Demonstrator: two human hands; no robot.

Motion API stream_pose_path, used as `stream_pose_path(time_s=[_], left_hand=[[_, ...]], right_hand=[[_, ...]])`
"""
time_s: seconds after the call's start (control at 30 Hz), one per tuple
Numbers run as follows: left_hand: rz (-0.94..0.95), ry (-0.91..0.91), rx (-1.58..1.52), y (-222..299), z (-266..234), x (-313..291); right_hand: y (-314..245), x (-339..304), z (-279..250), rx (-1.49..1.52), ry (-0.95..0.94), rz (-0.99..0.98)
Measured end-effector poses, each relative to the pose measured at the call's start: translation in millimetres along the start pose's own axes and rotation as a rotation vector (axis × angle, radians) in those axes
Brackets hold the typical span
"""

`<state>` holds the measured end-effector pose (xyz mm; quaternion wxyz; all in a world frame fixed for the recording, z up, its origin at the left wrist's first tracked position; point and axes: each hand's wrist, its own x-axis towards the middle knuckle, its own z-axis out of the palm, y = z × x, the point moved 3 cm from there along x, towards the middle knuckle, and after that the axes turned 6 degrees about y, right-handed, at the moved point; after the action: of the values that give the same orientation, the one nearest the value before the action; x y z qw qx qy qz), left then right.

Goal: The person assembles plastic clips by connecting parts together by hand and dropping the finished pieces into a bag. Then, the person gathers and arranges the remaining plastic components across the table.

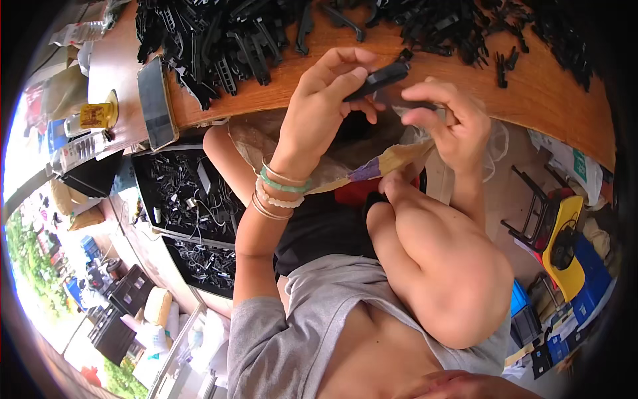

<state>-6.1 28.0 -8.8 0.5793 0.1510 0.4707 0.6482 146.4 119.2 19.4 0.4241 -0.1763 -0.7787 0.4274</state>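
My left hand, with bracelets on its wrist, grips an oblong black plastic part between thumb and fingers, just over the table's near edge. Facing it from the right, my right hand has its thumb and forefinger curled around a small dark piece, whose shape is blurred. A narrow gap separates the two hands. Beyond them, a heap of long black plastic parts covers the far left of the table. Another heap of smaller black parts lies to the right.
A phone lies on the wooden table at the left. Below the table edge hangs a sack-like sheet over my lap. Black trays of small parts and cables stand lower left. At the right is a yellow stool.
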Motion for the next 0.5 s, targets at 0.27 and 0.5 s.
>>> stream_pose_path(time_s=[0.27,0.5], left_hand=[[0.317,-0.072,0.727,8.1,10.9,-21.0],[0.568,0.006,1.055,15.3,21.5,-32.2]], right_hand=[[3.3,0.3,8.3,-0.083,0.007,-0.018],[4.3,-2.3,8.7,-0.056,0.035,-0.089]])
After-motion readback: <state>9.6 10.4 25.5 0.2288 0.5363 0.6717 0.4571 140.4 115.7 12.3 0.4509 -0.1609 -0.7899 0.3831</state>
